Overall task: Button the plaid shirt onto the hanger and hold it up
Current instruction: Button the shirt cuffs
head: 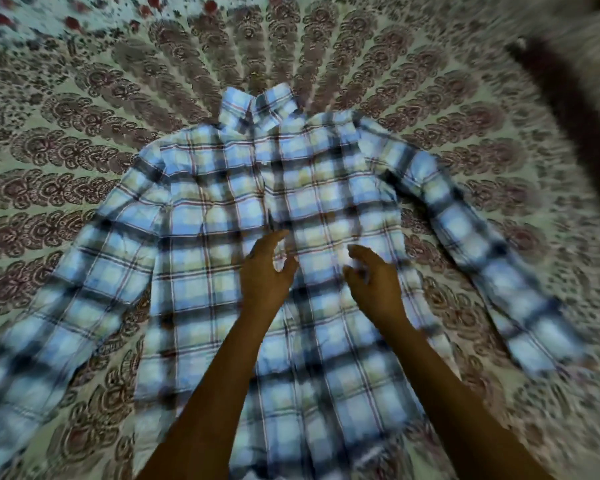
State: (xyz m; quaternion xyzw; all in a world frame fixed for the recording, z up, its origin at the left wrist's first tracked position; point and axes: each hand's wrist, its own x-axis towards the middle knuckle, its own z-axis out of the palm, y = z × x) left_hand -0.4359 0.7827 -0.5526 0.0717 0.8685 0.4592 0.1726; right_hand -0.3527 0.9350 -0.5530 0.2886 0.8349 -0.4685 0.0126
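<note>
1. Plaid shirt (222, 209), seen from the head camera, lies flat and front-up on a patterned bedspread (66, 109), collar (253, 105) at the far end, hem nearest the person.
2. Both sleeves spread out from the shirt's body: one runs off toward the near left corner, the other slants out to the right.
3. Left hand (264, 271) is over the shirt's front opening, about midway down from the collar, fingers loosely spread and touching the cloth near the placket; it grips nothing that I can make out.
4. Right hand (374, 282) sits just right of the placket, level with the left hand and near it, fingers bent slightly; blur makes it unclear whether they pinch the fabric.
5. Both bare forearms reach in over the shirt's lower half.
6. Motion blur softens the whole view; buttons cannot be made out.
</note>
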